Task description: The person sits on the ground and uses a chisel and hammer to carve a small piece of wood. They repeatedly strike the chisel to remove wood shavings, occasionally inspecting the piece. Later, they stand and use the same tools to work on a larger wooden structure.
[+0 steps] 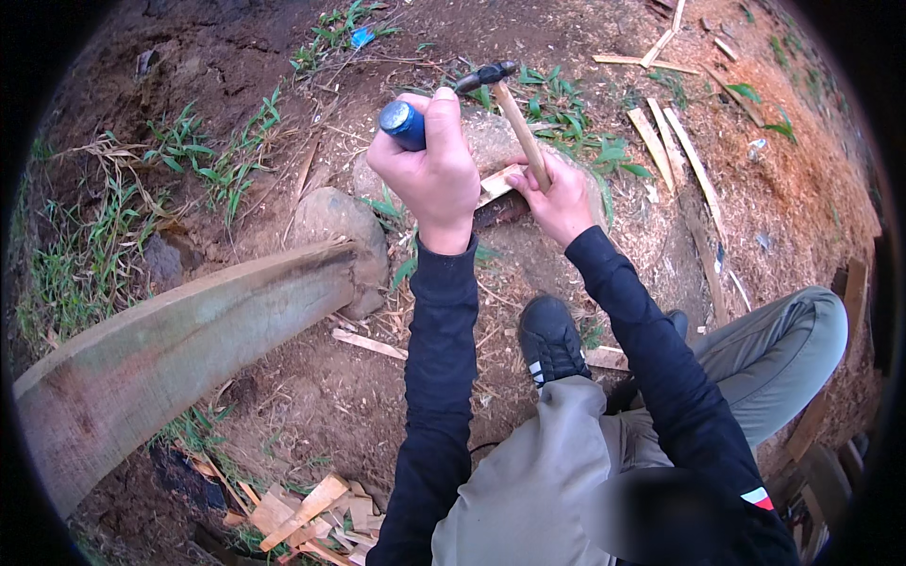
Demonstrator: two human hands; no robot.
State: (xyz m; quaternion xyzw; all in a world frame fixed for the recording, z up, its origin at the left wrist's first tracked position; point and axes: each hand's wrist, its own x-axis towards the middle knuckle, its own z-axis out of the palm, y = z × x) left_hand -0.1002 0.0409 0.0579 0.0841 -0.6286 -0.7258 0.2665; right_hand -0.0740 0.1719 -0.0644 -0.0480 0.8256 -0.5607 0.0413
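My left hand (429,170) is closed round a blue-handled chisel (403,124), its capped end toward me and its blade hidden by the fist. In my right hand (560,198) is a hammer (517,121) with a pale wooden handle. The dark metal hammer head points up, close to my left thumb. Between my hands a short pale piece of wood (493,187) lies over a large stone (486,141); my right thumb is at its end. Part of that wood is hidden behind my left hand.
A thick, weathered plank (198,335) slants in from the left, its end at a rounded rock (338,226). Wood offcuts (311,519) are heaped at the lower left. Thin strips (694,170) and sawdust (812,179) cover the ground at right. My shoe (552,338) is below the stone.
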